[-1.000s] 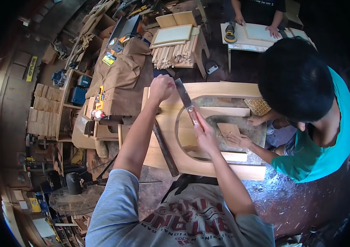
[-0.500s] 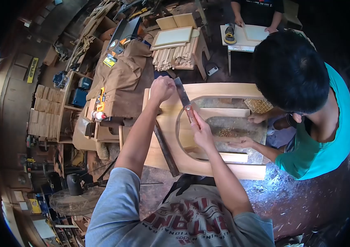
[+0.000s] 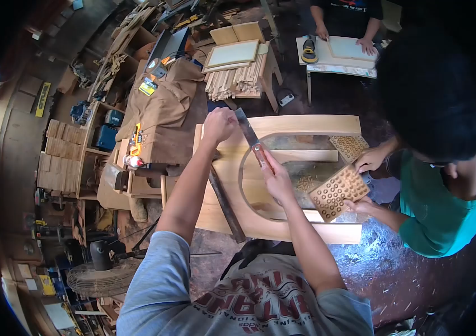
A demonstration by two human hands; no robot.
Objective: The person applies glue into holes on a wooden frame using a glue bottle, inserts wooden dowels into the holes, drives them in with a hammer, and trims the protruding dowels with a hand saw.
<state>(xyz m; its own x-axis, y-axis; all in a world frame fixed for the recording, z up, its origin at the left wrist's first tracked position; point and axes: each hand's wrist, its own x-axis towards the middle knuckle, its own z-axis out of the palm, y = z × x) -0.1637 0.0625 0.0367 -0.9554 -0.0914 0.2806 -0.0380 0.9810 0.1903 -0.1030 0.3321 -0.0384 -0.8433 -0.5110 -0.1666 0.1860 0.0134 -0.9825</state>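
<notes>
My right hand (image 3: 277, 182) is closed round the reddish-brown wooden handle (image 3: 261, 156) of a flat metal blade (image 3: 245, 127). The blade slants up and left, its far end close beside my left hand (image 3: 220, 124). That hand is a closed fist over the upper left of a pale wooden frame (image 3: 224, 193); what its fingers hold, if anything, is hidden. The frame has a large rounded opening with a smaller U-shaped wooden piece (image 3: 305, 155) inside. A dark bar (image 3: 225, 206) lies across the frame's left part.
At right a co-worker in a teal shirt (image 3: 439, 207) holds a board with round holes (image 3: 340, 192) over the frame. Another such board (image 3: 350, 147) lies behind. Small pieces (image 3: 305, 182) lie inside the opening. Another person works at a back table (image 3: 338, 68). A fan (image 3: 101, 269) stands lower left.
The co-worker has moved right and raised a holed board in both hands; earlier the palm was near the loose pieces. My hands and the blade have barely moved.
</notes>
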